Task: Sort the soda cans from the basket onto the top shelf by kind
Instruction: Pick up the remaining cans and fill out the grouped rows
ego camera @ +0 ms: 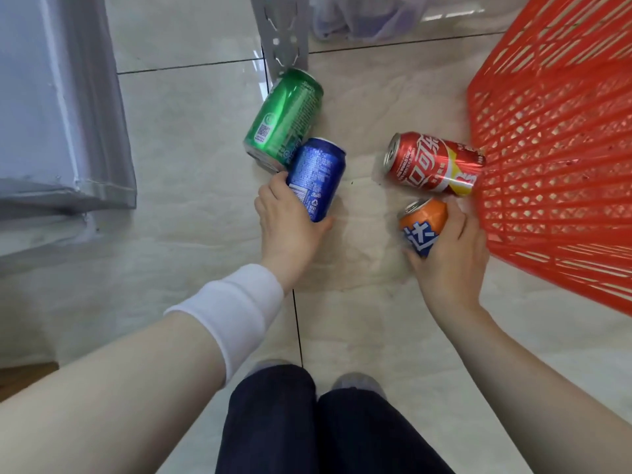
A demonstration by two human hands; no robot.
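Several soda cans lie on the tiled floor. My left hand (287,220) grips a blue can (316,177) at its lower end. A green can (285,118) lies on its side just beyond, touching the blue one. My right hand (448,251) holds an orange can (424,222) with fingers curled round it. A red can (432,164) lies on its side above the orange can, its far end against the red basket (554,131). The basket is tipped on its side at the right.
A grey metal shelf post (282,32) stands on the floor behind the green can. A grey appliance or cabinet (51,107) fills the left. A crumpled plastic bag (362,15) lies at the top. My knees (307,422) are at the bottom.
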